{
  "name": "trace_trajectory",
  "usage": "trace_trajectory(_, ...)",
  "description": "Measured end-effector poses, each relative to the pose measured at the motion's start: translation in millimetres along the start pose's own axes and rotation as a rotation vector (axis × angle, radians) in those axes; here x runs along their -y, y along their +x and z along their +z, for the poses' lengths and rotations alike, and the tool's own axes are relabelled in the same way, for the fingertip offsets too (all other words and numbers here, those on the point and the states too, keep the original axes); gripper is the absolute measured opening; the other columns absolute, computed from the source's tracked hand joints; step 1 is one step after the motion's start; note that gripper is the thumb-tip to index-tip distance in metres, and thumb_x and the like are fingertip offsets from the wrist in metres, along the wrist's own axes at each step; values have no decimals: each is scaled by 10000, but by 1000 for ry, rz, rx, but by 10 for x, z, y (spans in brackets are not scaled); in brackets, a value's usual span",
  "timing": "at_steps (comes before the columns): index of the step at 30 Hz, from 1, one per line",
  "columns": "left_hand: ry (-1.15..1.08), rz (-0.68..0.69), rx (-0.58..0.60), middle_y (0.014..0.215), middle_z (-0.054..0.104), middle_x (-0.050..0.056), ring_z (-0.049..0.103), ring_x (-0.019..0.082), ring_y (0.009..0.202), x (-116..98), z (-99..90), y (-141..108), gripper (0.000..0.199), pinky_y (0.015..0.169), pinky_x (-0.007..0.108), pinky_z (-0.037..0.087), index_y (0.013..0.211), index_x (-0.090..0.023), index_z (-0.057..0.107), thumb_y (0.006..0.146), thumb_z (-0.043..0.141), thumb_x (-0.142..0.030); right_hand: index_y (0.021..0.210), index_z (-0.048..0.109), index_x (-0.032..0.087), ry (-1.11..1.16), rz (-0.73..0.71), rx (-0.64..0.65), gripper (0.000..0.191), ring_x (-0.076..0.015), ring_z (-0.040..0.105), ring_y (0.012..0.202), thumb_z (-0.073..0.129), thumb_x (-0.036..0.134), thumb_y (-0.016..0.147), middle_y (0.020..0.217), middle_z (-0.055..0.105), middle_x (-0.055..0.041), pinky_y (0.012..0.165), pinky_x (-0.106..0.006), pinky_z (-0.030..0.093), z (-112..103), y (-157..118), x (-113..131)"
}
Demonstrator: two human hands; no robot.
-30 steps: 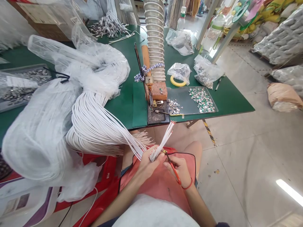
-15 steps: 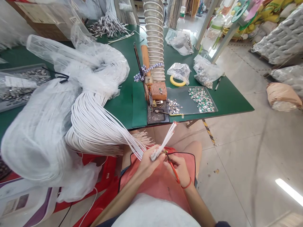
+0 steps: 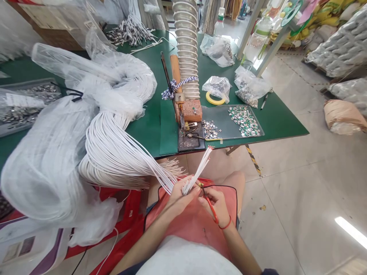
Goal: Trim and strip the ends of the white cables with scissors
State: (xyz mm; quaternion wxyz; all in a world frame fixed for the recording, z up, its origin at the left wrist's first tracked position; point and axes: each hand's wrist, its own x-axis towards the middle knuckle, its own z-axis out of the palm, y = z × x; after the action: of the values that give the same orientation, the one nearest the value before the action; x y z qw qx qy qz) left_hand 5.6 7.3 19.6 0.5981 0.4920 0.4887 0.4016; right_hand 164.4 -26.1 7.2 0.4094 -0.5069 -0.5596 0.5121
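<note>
My left hand (image 3: 180,193) is closed around a bunch of white cables (image 3: 200,168), whose red-tipped ends stick up to the right above the fingers. In my right hand (image 3: 216,204) are red-handled wire strippers (image 3: 211,208), their dark jaws close beside my left fingertips. Whether the jaws bite on a cable end is too small to tell. From the held bunch, strands run left to a large bundle of white cables (image 3: 114,149), partly wrapped in clear plastic. A red apron (image 3: 189,225) lies over my lap below both hands.
On the green table (image 3: 146,130), a soldering iron with a wooden handle (image 3: 176,70) is tied upright beside a brick (image 3: 192,110) and a ribbed hose (image 3: 186,46). A tray (image 3: 223,114) of small metal parts, yellow tape (image 3: 215,100) and plastic bags (image 3: 249,86) are to the right.
Almost nothing differs. The tips of the held cables have shifted slightly left; both hands keep their grip in the same place.
</note>
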Motion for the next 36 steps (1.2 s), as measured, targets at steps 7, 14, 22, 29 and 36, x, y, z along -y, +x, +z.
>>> trace_trajectory(7,24,1,18,827,627,58,533,132,656,20,-17,-2,228,575,243,417,661,-137,632,752,666,-343,793,681,150,-9,40,2,268,-139,506,584,646,416,797,669,613,-23,551,-243,453,-8,6,-33)
trace_trajectory(14,60,31,0,764,641,42,560,149,676,-31,-19,-4,178,644,263,453,660,-154,616,748,642,-306,829,679,150,28,45,29,270,-144,525,601,650,417,806,707,632,-29,569,-249,461,-5,11,-26)
trace_trajectory(22,53,12,29,785,648,50,578,164,710,-4,-43,12,181,662,274,464,634,-159,625,744,637,-302,830,664,147,68,57,64,238,-142,518,605,648,385,819,697,616,-23,584,-253,451,-21,20,-25)
trace_trajectory(29,42,15,73,781,611,47,552,150,682,-6,-33,13,198,639,269,450,637,-149,645,760,631,-303,866,665,149,19,65,75,310,-145,518,614,656,451,799,703,609,-23,578,-252,459,-58,33,-12)
trace_trajectory(36,61,5,69,784,627,50,571,160,695,-1,-41,12,173,645,274,463,639,-151,634,754,627,-280,814,651,151,8,79,78,323,-143,485,608,643,473,797,668,574,-13,574,-254,439,-69,60,30)
